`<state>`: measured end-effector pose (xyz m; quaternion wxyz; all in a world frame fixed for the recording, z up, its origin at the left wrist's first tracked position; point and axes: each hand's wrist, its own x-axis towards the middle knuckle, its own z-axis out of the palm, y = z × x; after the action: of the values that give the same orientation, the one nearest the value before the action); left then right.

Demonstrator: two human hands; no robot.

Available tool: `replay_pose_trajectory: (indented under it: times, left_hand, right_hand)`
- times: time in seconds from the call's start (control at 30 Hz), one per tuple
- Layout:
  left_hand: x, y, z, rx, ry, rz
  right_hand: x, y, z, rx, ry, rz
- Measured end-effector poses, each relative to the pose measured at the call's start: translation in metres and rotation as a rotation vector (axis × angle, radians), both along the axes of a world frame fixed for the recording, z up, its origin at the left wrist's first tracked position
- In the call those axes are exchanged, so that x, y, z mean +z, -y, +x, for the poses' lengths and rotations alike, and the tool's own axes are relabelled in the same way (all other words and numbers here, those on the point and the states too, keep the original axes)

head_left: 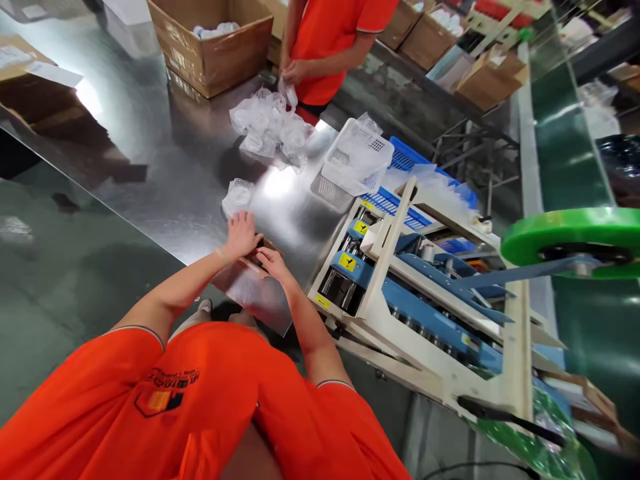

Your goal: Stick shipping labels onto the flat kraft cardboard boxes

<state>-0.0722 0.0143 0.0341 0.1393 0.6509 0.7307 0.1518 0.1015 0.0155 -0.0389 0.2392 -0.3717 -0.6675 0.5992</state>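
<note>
Near the front corner of the steel table, my left hand (243,237) and my right hand (273,261) are both on a small brown cardboard box (256,268). The left fingers curl over its far left side. My right hand grips its right side, with the fingers bent inward. Most of the box is hidden by the hands, so what is inside cannot be made out. Just beyond my left hand lies a bubble-wrapped item (238,195), apart from the box.
A heap of bubble-wrapped items (273,127) lies before a co-worker (325,53). A large carton (210,53) stands behind, a white basket (357,157) at right. The box-taping machine (425,293) with a green tape roll (575,233) adjoins the steel table (165,180).
</note>
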Motion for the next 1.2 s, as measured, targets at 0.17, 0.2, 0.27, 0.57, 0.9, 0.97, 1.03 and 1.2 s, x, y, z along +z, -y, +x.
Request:
replay_pose_trajectory:
  times: [0.17,0.2,0.27,0.57,0.9,0.97,1.03,1.2]
  left_hand:
    - [-0.004,0.043,-0.014,-0.292,0.051,-0.265]
    - [-0.007,0.047,-0.015,-0.380,0.071,-0.262]
    - [-0.012,0.049,-0.017,-0.518,0.089,-0.261]
    - [-0.018,0.032,0.005,-0.273,-0.050,-0.203]
    - [-0.057,0.037,-0.005,0.314,0.450,-0.076]
    - [-0.064,0.047,-0.008,0.448,0.622,-0.001]
    - [-0.064,0.060,-0.017,0.476,0.774,-0.032]
    - [-0.038,0.077,-0.047,0.230,0.373,-0.289]
  right_hand:
    - [-0.001,0.002,0.002,-0.119,-0.022,0.007]
    - [0.000,0.001,0.003,-0.123,-0.009,0.016]
    - [0.003,0.000,0.003,-0.099,0.022,0.019]
    - [0.049,-0.024,0.008,-0.074,0.613,0.541]
    - [0.014,0.016,0.006,0.000,0.813,0.448]
    - [0.003,0.015,0.002,-0.216,0.551,0.261]
    - [-0.010,0.021,-0.011,-0.425,0.219,0.015]
    - [-0.034,0.046,-0.044,-0.235,-0.023,-0.383]
